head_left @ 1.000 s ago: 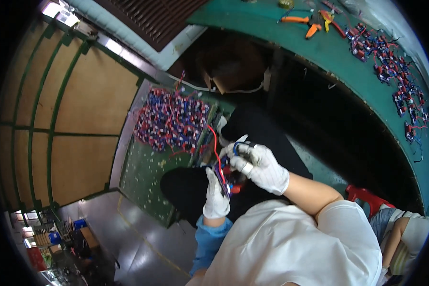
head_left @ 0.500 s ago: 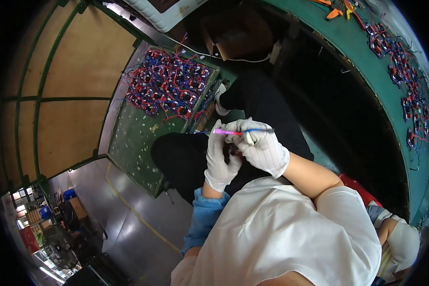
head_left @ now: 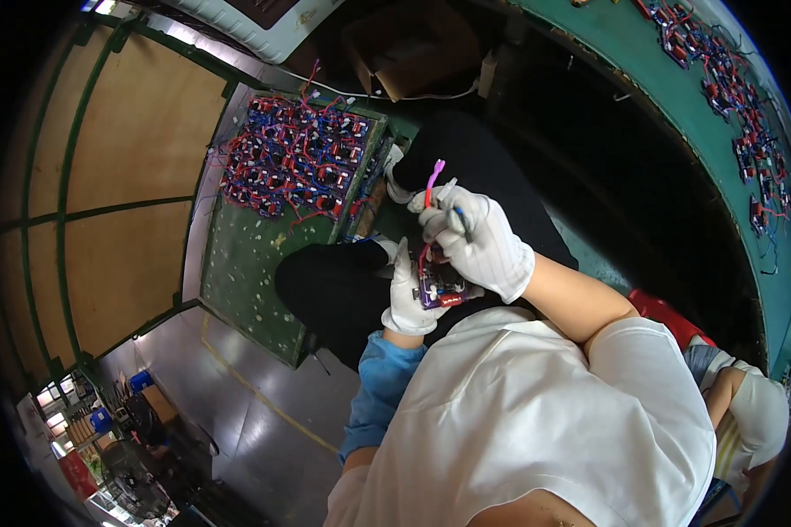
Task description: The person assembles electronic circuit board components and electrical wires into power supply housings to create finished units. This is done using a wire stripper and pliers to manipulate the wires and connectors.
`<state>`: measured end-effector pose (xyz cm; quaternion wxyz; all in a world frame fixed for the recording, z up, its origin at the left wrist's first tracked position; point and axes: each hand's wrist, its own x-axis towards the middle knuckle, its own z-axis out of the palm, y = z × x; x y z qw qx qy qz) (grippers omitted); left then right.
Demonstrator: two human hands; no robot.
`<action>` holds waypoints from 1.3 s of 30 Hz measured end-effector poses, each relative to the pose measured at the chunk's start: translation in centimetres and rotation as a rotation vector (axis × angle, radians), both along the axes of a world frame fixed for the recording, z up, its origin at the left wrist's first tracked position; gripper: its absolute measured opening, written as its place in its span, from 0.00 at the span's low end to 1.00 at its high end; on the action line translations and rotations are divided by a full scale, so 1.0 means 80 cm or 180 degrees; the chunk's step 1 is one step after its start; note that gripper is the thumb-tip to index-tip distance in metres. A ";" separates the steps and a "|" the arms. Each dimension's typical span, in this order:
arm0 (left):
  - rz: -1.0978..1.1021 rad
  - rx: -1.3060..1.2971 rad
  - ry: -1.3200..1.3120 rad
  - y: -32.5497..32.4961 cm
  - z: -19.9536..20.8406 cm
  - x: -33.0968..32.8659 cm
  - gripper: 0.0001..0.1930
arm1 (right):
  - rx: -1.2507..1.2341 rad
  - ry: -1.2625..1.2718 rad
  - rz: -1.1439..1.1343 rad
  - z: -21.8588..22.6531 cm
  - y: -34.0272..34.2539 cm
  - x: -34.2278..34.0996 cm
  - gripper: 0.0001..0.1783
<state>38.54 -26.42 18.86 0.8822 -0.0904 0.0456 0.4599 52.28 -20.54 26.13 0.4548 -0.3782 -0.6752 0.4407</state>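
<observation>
The left hand, in a white glove, cups the board from its left side, thumb and fingers closed in around the edge. The board sits over the lap, tilted, against the left palm and just below the fingers of the right hand. Those fingers cover its upper part, so the wiring there cannot be made out; the lower edge shows, with a red part on it.

The right hand, also gloved, is narrowed to a pinch on the red wire, whose pink tip sticks up past the fingers. Something blue shows between the fingers, too small and blurred to name. Where the red wire passes behind the fingers is hidden.

Left of the knees, a heap of boards covers the far part of a low green desk, too tangled to tell one from another. More boards run along the long desk at upper right, small and bent by the lens. An orange thing at the top edge is cut off. Under the long desk, a box is mostly lost in shadow. At lower right, another person is partly cut off.
</observation>
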 end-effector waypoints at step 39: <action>0.0390 0.0035 0.0942 0.022 0.043 -0.015 0.44 | 0.1354 -0.0009 0.0957 -0.014 0.012 0.019 0.12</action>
